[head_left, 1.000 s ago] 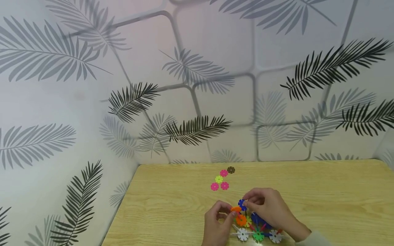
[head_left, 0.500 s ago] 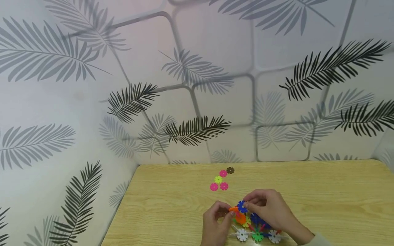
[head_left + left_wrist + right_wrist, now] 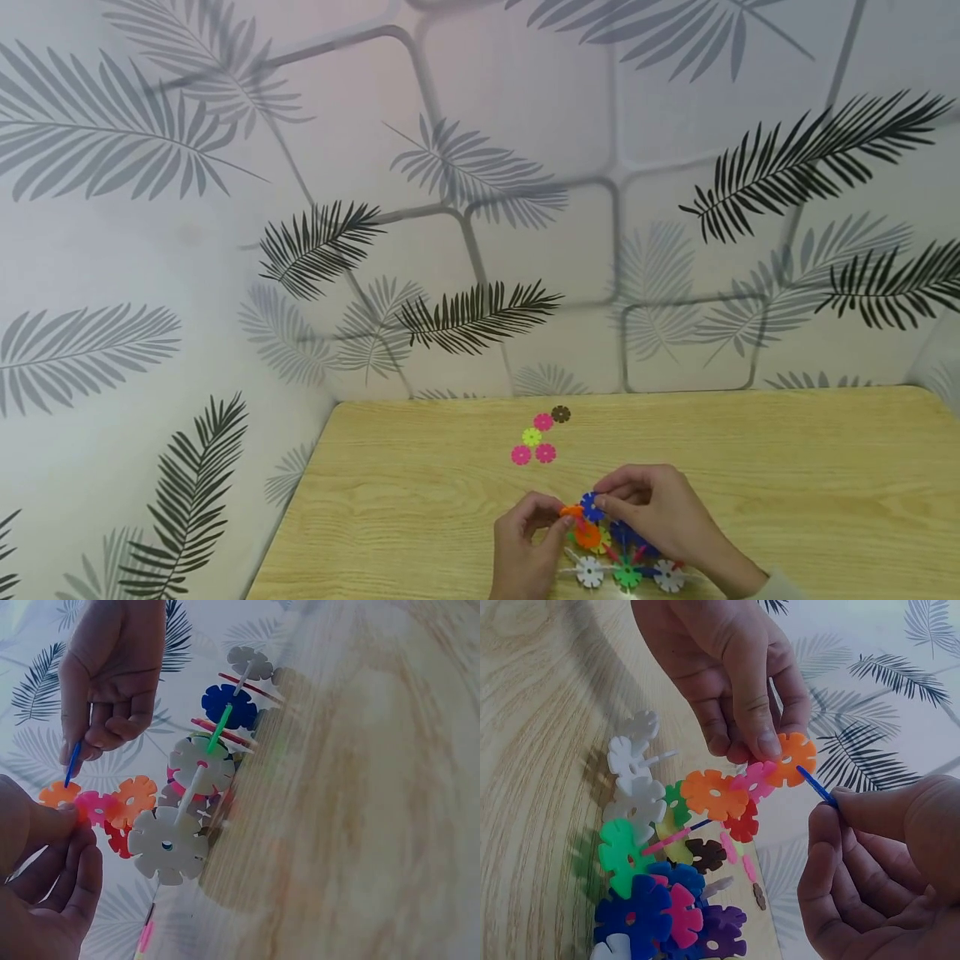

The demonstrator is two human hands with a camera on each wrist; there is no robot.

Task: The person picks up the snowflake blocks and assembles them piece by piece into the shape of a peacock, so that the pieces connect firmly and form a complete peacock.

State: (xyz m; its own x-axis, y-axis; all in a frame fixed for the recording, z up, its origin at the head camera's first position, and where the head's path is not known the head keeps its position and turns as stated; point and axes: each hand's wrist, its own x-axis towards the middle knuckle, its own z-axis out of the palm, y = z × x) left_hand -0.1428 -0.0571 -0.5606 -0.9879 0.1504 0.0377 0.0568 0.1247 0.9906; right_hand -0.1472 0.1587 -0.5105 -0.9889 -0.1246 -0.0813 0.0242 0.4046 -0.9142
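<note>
My left hand (image 3: 525,542) pinches an upper orange notched disc (image 3: 793,759) between thumb and fingers. The thumb and fingertips of my right hand (image 3: 663,512) pinch a blue notched disc (image 3: 816,786), held edge-on against the orange disc's rim. Whether a slot grips it is hard to tell. Below the held disc, a pink disc (image 3: 756,781) links to a second orange disc (image 3: 711,796) and a red one (image 3: 742,821). These join a larger built shape of interlocked discs, with white (image 3: 167,846), green (image 3: 622,855) and dark blue (image 3: 634,915) pieces, standing on the table.
Loose flat discs lie farther back on the wooden table (image 3: 405,475): several pink ones (image 3: 521,455), a yellow-green one (image 3: 532,437) and a brown one (image 3: 561,414). Behind the table rises a wall (image 3: 540,250) with leaf patterns.
The right hand and the blue disc have come slightly down, closer against the upper orange disc. The lower orange disc has tilted a little. The left hand keeps its pinch, having shifted slightly left.
</note>
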